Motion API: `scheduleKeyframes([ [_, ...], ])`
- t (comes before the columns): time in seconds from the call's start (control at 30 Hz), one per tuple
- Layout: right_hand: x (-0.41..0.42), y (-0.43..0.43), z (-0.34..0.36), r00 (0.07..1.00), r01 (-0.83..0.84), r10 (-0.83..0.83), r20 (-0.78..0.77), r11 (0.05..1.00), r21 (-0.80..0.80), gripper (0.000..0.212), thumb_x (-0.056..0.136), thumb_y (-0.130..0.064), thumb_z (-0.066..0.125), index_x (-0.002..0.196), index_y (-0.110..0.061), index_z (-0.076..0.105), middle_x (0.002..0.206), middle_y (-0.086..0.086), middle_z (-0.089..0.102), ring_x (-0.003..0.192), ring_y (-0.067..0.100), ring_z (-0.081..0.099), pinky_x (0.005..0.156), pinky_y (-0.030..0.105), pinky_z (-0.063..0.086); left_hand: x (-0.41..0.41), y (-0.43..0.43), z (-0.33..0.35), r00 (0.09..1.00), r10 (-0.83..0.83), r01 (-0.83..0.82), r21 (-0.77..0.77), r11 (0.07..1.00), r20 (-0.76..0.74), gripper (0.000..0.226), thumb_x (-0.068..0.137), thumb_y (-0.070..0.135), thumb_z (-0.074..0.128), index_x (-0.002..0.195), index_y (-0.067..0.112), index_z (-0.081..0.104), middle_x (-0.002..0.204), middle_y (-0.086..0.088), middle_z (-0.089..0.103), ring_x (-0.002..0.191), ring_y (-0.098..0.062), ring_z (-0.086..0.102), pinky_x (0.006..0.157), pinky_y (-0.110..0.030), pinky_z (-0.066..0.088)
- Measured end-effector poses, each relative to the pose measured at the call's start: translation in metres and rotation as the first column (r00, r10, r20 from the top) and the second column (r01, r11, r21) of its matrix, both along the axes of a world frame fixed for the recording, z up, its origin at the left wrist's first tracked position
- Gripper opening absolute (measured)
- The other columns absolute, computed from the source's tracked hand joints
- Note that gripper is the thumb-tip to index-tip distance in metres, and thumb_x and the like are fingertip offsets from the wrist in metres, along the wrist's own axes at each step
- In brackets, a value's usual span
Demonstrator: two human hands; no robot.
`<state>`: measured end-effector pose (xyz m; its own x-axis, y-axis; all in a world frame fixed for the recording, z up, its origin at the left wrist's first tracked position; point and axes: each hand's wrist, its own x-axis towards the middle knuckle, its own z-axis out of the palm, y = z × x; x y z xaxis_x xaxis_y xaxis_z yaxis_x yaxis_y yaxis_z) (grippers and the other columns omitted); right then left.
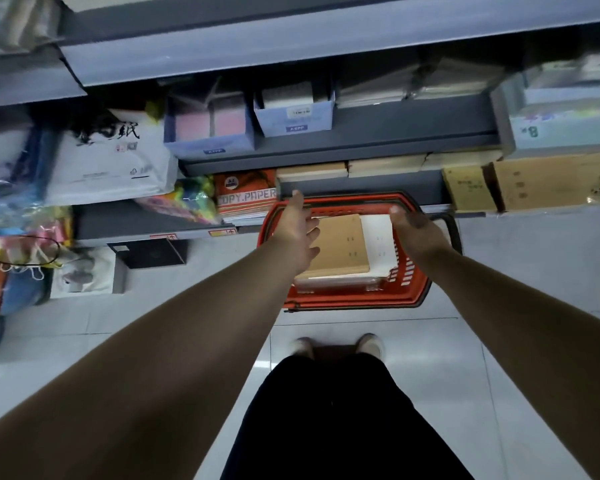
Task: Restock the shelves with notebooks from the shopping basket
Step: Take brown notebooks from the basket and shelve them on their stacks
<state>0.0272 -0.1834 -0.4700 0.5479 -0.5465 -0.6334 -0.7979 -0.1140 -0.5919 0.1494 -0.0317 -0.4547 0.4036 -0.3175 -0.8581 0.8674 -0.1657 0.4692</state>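
Observation:
A red shopping basket (407, 289) stands on the floor against the lowest shelf. Inside lie stacked notebooks: a brown kraft one (343, 247) on top, a white one (380, 244) beside and under it. My left hand (297, 230) reaches out above the basket's left side, fingers relaxed and apart, holding nothing. My right hand (414, 232) hovers over the basket's right side, fingers hanging loosely, also empty. Brown notebook stacks (312, 171) lie on the shelf just behind the basket.
Grey shelves (361, 133) carry blue boxes (293, 117), a copy paper ream (245, 197), white bags (111, 161) and cardboard cartons (555, 183). Bags and toys pile at the left on the floor. My feet (336, 346) stand on white tiles behind the basket.

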Motion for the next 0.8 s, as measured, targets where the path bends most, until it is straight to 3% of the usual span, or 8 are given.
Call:
scheduleKeyframes([
  [0.1,0.005,-0.007,-0.032,0.993,-0.112,0.114,0.021,0.989,-0.093,0.060,0.099,-0.055,0.033,0.135,-0.010,0.051,0.134,0.013,0.054,0.117,0.027,0.051,0.093,0.031,0.035,0.005,-0.006,-0.034,0.999,0.023,-0.023,0.015,1.000,-0.022,0.076,0.093,0.066,0.034,0.154,0.021,0.025,0.159,-0.004,0.027,0.146,-0.023,0.024,0.116,-0.049,0.015],
  [0.2,0.012,-0.017,-0.067,0.973,-0.226,0.230,0.008,0.962,-0.156,0.048,0.101,-0.046,0.034,0.119,-0.008,0.058,0.112,0.010,0.060,0.096,0.018,0.050,0.082,0.030,0.035,0.006,-0.014,-0.073,0.999,0.036,-0.035,0.020,0.999,-0.038,0.073,0.094,0.065,0.033,0.153,0.022,0.027,0.158,-0.004,0.029,0.145,-0.023,0.025,0.115,-0.048,0.017],
  [0.33,0.021,-0.031,-0.114,0.926,-0.377,0.366,-0.091,0.898,-0.227,0.034,0.100,-0.042,0.040,0.099,-0.011,0.057,0.081,-0.001,0.051,0.085,0.019,0.051,0.068,0.027,0.035,0.009,-0.028,-0.113,0.997,0.066,-0.065,0.030,0.997,-0.032,0.072,0.093,0.065,0.034,0.150,0.022,0.031,0.156,-0.006,0.033,0.143,-0.024,0.030,0.113,-0.048,0.022],
  [0.5,0.017,-0.036,-0.171,0.868,-0.492,0.452,-0.205,0.838,-0.235,0.038,0.095,-0.040,0.056,0.125,-0.017,0.057,0.124,0.003,0.061,0.106,0.021,0.058,0.087,0.029,0.047,0.011,-0.030,-0.171,0.998,0.058,-0.055,0.098,0.994,-0.029,0.071,0.093,0.065,0.036,0.147,0.018,0.037,0.152,-0.009,0.038,0.138,-0.026,0.037,0.111,-0.049,0.025],
  [0.67,0.019,-0.032,-0.217,0.811,-0.578,0.523,-0.262,0.785,-0.220,0.040,0.092,-0.037,0.061,0.126,-0.018,0.056,0.126,0.004,0.061,0.108,0.023,0.059,0.089,0.033,0.050,0.006,-0.014,-0.228,0.998,0.051,-0.044,0.165,0.985,-0.037,0.066,0.093,0.064,0.040,0.141,0.018,0.045,0.135,-0.008,0.050,0.118,-0.024,0.046,0.105,-0.049,0.032],
  [0.8,0.017,-0.025,-0.245,0.781,-0.623,0.573,-0.249,0.746,-0.237,0.039,0.091,-0.038,0.061,0.126,-0.021,0.055,0.126,0.004,0.060,0.107,0.022,0.057,0.088,0.029,0.049,0.000,-0.006,-0.258,0.993,0.077,-0.058,0.209,0.976,-0.085,0.061,0.095,0.061,0.038,0.137,0.017,0.048,0.133,-0.007,0.052,0.126,-0.025,0.047,0.107,-0.049,0.030],
])
